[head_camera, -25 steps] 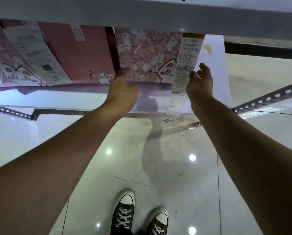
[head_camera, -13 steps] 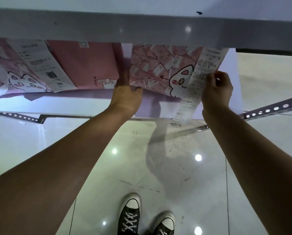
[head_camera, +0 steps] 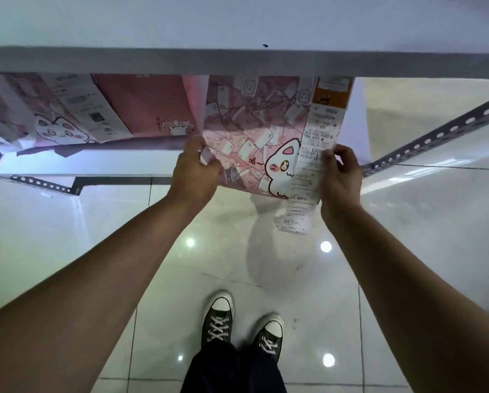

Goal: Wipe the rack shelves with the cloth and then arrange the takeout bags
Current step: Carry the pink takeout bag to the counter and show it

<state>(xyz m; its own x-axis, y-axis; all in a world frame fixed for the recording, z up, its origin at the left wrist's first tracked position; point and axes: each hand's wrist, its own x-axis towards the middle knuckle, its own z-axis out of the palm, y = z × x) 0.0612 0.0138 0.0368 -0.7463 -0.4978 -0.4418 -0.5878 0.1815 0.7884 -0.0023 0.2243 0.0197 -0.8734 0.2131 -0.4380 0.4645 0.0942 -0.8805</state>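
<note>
Both hands have closed on the bag since the earlier frames: the left hand (head_camera: 195, 171), which lay flat by the bag's left edge, now pinches that edge, and the right hand (head_camera: 340, 173) has come down from the receipt's upper part to grip the bag's right side, with the receipt (head_camera: 308, 171) caught under its fingers. The bag (head_camera: 249, 143), pink with a white cat print, sits at the centre of the frame, its lower end drawn out past the front lip of the lower shelf (head_camera: 101, 165) and tilted toward the person.

No cloth is in view, so this looks like the arranging part of the task. To do it well, I would keep both grips level so the bag slides flat and does not crumple, and hold the receipt against the bag so it does not tear or snag on the upper shelf (head_camera: 237, 62) that crosses the top of the frame. Set it down square, beside the plain pink bag (head_camera: 141, 103) just to its left.

Count: three bags visible, the held one, the plain one, and a third cat-print bag (head_camera: 19, 117) at the upper left, partly cut off by the frame. Two receipts, the second (head_camera: 87, 106) lying across that third bag. Two shelves. Two perforated rack struts, one (head_camera: 436, 137) at right, one (head_camera: 39, 184) at left.
</note>
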